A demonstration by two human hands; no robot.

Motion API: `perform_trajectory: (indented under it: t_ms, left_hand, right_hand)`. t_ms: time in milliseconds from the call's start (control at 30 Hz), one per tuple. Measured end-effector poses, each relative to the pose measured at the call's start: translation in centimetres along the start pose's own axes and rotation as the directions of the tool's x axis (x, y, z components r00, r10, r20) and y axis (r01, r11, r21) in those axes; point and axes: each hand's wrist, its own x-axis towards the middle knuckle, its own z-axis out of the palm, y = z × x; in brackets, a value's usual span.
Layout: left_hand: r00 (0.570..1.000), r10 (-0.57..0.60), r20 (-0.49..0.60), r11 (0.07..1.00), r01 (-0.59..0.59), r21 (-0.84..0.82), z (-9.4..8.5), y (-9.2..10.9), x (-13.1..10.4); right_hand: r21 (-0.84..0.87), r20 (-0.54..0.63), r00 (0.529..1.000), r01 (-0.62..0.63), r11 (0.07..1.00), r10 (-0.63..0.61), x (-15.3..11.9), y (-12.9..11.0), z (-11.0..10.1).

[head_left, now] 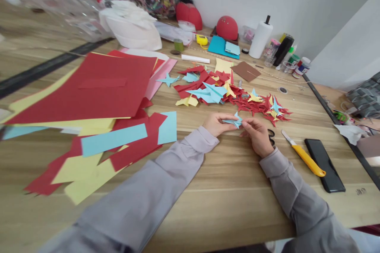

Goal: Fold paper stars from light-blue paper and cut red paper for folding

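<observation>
Between my two hands is a small folded light-blue paper star (236, 121), its points sticking out. My left hand (218, 123) pinches it from the left, thumb and fingers closed on the paper. From the other side my right hand (257, 134) pinches one of its points with thumb and forefinger. Just beyond lies a heap of folded red paper stars (252, 104), mixed with yellow and blue ones. A blue paper plane (209, 93) rests on the heap, and a separate blue paper star (168, 80) lies to its left.
Red paper sheets (118, 87) and a blue strip (114, 139) cover the left. Scissors (271, 137), partly hidden by my right hand, a yellow utility knife (308, 160) and a black phone (329, 170) lie right. Bottles (286, 49) and a yellow tape measure (202, 40) stand behind.
</observation>
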Motion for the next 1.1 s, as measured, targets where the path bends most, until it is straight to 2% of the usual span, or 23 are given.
perform_trajectory:
  t_ms: [200,400,467,800,1100]
  left_hand:
    - [0.997,-0.051,0.049,0.998,0.049,0.041,-0.2,0.2,-0.1]
    - [0.997,0.071,-0.003,0.992,-0.070,0.105,-0.2,0.4,-0.1]
    - [0.997,0.078,-0.022,0.991,-0.075,0.113,-0.2,0.2,0.0]
    - [0.994,0.106,-0.033,0.986,-0.101,0.131,0.1,0.4,-0.3]
    - [0.990,0.057,-0.132,0.990,-0.039,0.134,0.4,0.2,-0.4]
  right_hand:
    - [-0.008,0.017,1.000,0.023,1.000,-0.022,-0.1,-0.1,0.1]
    - [-0.037,0.039,0.994,0.106,0.994,-0.105,-0.2,-0.2,0.4]
    - [-0.054,0.043,0.993,0.116,0.992,-0.114,-0.1,0.0,0.4]
    - [-0.158,-0.022,0.995,0.088,0.984,-0.093,0.2,0.8,0.2]
    - [-0.258,-0.033,0.998,0.047,0.965,-0.058,0.1,0.7,0.2]
